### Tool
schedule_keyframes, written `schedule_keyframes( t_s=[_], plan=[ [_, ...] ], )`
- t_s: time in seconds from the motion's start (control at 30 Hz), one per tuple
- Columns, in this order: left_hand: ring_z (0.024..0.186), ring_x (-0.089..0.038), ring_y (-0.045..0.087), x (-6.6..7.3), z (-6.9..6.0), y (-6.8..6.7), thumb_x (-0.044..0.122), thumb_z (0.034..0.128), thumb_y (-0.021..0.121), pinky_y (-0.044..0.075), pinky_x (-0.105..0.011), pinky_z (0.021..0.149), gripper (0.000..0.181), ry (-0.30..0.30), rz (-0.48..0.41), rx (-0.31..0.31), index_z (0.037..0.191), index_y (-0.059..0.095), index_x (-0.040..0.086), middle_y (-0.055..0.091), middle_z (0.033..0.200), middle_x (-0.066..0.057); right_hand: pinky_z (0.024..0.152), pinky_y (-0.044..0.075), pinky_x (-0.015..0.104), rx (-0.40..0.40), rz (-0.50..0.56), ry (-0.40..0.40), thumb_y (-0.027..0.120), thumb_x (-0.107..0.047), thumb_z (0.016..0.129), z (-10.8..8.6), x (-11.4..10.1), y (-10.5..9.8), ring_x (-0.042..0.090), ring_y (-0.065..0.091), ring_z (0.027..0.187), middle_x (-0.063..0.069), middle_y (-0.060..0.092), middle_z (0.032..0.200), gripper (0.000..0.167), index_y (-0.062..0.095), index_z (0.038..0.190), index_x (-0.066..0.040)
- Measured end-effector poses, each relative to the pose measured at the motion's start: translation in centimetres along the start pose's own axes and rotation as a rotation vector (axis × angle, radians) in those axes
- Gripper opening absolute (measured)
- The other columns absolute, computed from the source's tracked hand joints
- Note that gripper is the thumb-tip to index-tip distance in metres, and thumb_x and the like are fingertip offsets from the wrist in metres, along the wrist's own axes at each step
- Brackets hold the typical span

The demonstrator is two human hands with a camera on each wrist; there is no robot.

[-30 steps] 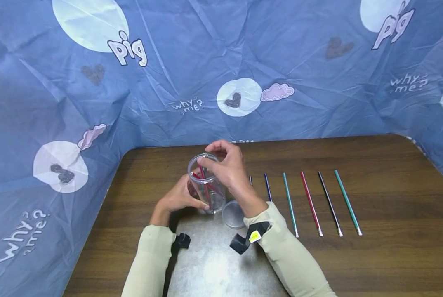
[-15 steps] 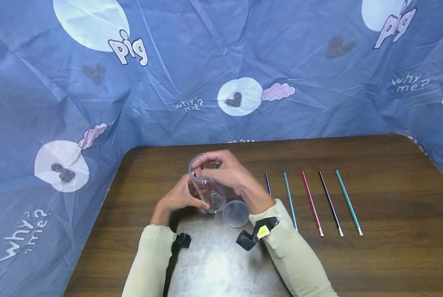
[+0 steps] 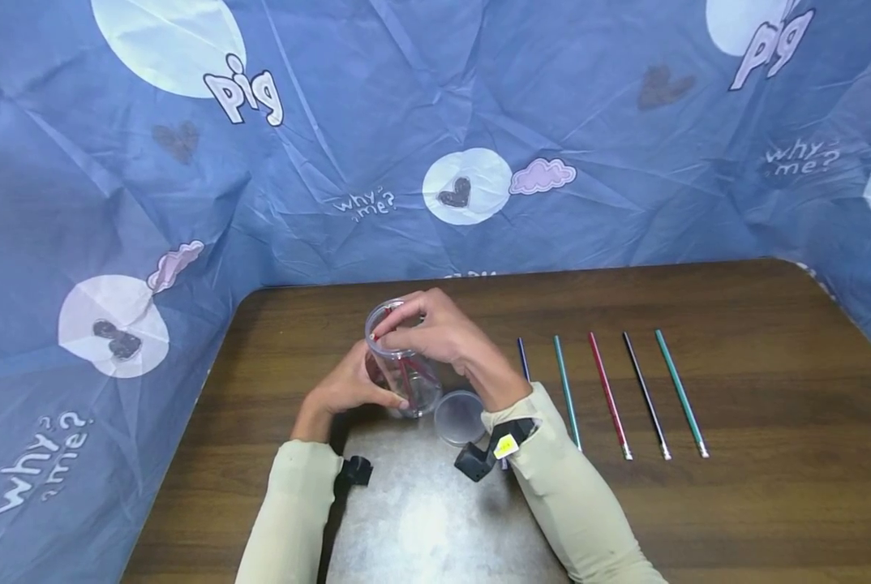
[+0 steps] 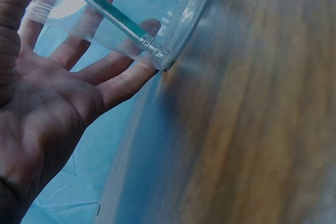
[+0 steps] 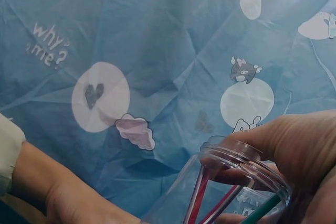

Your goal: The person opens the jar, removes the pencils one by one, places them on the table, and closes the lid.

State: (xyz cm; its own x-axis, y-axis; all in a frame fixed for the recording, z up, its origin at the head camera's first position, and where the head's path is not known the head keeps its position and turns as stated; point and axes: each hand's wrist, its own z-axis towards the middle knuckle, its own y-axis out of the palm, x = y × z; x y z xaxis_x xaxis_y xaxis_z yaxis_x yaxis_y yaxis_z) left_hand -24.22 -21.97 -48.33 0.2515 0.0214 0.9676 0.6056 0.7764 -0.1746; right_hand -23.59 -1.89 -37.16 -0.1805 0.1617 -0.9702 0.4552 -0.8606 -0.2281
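A clear plastic jar [image 3: 422, 396] stands tilted a little, with its mouth up, above the table's near middle. My left hand [image 3: 346, 383] grips it low on its side, the thumb in front and the fingers behind. Inside lean several pencils, among them a red pencil [image 5: 196, 199] and a teal pencil [image 4: 107, 11] with a silver end. The right hand [image 3: 443, 334] reaches over the rim, and its fingertips pinch a red pencil near the top. Part of the grip is hidden by the rim and fingers. Beside the jar's base lies a round clear lid [image 3: 459, 418].
Right of the hands a row of pencils lies on the wooden table [image 3: 764, 389]: a blue pencil [image 3: 523, 357] partly behind the right arm, then teal, a red one, black and teal. A grey metallic surface [image 3: 406, 487] lies in front. A blue printed cloth [image 3: 348, 146] hangs behind.
The right hand has reached left across the jar's mouth, its fingers now further over the rim. Pencil tops inside have shifted left. The left hand and the lid have stayed in place.
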Motion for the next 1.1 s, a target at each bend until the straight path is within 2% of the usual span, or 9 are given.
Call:
schedule_keyframes(
  t_s=[0.2,0.37,0.47,0.63,0.8,0.93,1.03,1.1],
  plan=[
    [0.103,-0.036,0.063,-0.1,0.0,-0.1,-0.012,0.0652,0.086,0.054,-0.040,0.093,0.079,0.001,-0.017,0.004,0.134,0.050,0.007,0.062,0.116,-0.032,0.087,0.050,0.028,-0.001,0.010,-0.033,0.077,-0.003,0.078,0.0,0.2,0.1,0.018,0.062,0.098,0.006,0.073,0.099,0.014,0.078,0.092,0.001],
    [0.098,-0.030,0.065,-0.2,-0.1,-0.1,-0.013,0.0663,0.084,0.055,-0.039,0.090,0.078,0.005,-0.014,0.002,0.133,0.050,0.010,0.060,0.113,-0.037,0.096,0.048,0.033,0.012,0.022,-0.092,0.076,-0.004,0.081,0.0,0.2,0.2,0.017,0.063,0.101,0.006,0.073,0.102,0.012,0.077,0.093,0.000],
    [0.096,-0.031,0.065,-0.2,-0.1,-0.1,-0.012,0.0663,0.085,0.055,-0.038,0.089,0.076,0.010,0.005,0.008,0.131,0.050,0.009,0.060,0.111,-0.036,0.102,0.044,0.036,0.047,0.021,-0.125,0.075,-0.005,0.082,0.0,0.1,0.4,0.016,0.062,0.103,0.005,0.073,0.103,0.012,0.077,0.092,-0.001],
    [0.093,-0.028,0.066,-0.1,0.0,0.0,-0.011,0.0668,0.085,0.056,-0.038,0.087,0.071,0.018,0.020,0.005,0.128,0.051,0.000,0.062,0.108,-0.034,0.107,0.039,0.038,0.133,-0.009,-0.162,0.076,-0.007,0.081,-0.3,-0.5,0.5,0.018,0.057,0.112,0.005,0.070,0.107,0.012,0.076,0.093,-0.003],
    [0.099,-0.031,0.065,-0.1,0.2,0.1,-0.011,0.0646,0.086,0.055,-0.039,0.091,0.081,0.022,0.015,0.014,0.135,0.048,0.004,0.062,0.116,-0.030,0.105,0.038,0.042,0.237,-0.011,-0.200,0.075,-0.008,0.083,-0.7,-1.3,0.4,0.018,0.055,0.108,0.004,0.070,0.104,0.012,0.075,0.095,-0.005],
    [0.097,-0.036,0.066,-0.1,0.2,0.0,-0.012,0.0622,0.087,0.055,-0.040,0.090,0.092,0.008,0.011,0.021,0.141,0.043,0.004,0.064,0.118,-0.029,0.102,0.041,0.040,0.319,0.055,-0.283,0.071,-0.006,0.087,-1.0,-1.8,0.5,0.019,0.056,0.105,0.008,0.068,0.102,0.012,0.070,0.098,-0.001],
    [0.092,-0.039,0.067,-0.1,0.1,0.0,-0.014,0.0615,0.086,0.057,-0.040,0.085,0.095,-0.009,-0.003,0.022,0.143,0.041,0.003,0.064,0.115,-0.031,0.098,0.045,0.035,0.333,0.091,-0.375,0.065,-0.002,0.091,-1.3,-2.2,0.5,0.019,0.058,0.102,0.013,0.065,0.102,0.012,0.065,0.101,0.003],
    [0.094,-0.041,0.066,0.0,0.1,0.0,-0.014,0.0619,0.085,0.057,-0.039,0.086,0.095,-0.014,-0.009,0.026,0.143,0.040,0.002,0.063,0.116,-0.032,0.094,0.049,0.034,0.323,0.099,-0.429,0.061,-0.001,0.093,-1.6,-2.6,0.4,0.020,0.059,0.098,0.016,0.062,0.101,0.012,0.061,0.104,0.004]
  ],
)
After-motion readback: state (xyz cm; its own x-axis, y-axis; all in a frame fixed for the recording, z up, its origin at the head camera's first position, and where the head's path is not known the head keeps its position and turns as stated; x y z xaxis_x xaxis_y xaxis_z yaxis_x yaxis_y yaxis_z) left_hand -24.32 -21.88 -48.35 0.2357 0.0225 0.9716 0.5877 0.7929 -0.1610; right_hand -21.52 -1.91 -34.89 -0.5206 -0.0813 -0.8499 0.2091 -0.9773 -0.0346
